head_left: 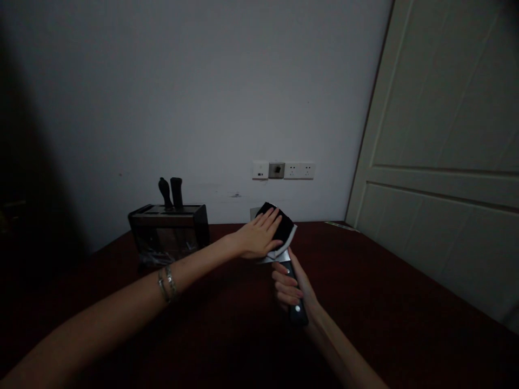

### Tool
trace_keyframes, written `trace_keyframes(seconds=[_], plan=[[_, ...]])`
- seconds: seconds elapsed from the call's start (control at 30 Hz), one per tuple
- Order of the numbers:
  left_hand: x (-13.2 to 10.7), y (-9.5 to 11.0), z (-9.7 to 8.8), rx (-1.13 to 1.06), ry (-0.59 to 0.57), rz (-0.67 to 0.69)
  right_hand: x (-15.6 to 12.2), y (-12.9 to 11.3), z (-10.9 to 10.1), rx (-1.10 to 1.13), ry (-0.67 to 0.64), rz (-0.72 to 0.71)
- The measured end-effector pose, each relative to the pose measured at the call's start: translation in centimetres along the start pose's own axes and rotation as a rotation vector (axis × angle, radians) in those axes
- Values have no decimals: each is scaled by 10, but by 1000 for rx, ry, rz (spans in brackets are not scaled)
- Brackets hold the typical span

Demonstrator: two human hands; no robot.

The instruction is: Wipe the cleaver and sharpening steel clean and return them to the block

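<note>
My right hand (pixel 290 286) is wrapped round the black riveted handle (pixel 298 313) of a cleaver (pixel 286 256), held tilted above the table. Across the broad blade lies a black cloth with a white edge (pixel 287 229), hiding most of the metal. A corner of blade shows past the cloth's far left side, and a strip shows near the handle. My left hand (pixel 261 235) rests flat on the cloth with its fingers stretched out, pressing it against the blade. Two bracelets (pixel 167 283) circle the left forearm.
A dark knife block (pixel 168 216) stands at the left, with two black handles (pixel 176 192) sticking up from it. The dark red table (pixel 243 335) meets a pale wall with sockets (pixel 299 170). A thin flat strip (pixel 341 226) lies at the back right, near a white panelled door (pixel 441 216).
</note>
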State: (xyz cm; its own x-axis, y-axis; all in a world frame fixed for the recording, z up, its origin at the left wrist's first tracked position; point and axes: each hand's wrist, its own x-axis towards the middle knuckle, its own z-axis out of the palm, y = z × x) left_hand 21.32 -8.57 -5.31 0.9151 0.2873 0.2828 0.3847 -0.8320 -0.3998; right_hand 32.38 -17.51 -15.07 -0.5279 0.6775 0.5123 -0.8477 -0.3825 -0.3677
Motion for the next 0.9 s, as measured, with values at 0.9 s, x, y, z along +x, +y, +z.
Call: trace_keyframes(seconds=[0.9], plan=[[-13, -22, -6, 41, 4, 13, 1, 0, 4, -35, 25, 64]])
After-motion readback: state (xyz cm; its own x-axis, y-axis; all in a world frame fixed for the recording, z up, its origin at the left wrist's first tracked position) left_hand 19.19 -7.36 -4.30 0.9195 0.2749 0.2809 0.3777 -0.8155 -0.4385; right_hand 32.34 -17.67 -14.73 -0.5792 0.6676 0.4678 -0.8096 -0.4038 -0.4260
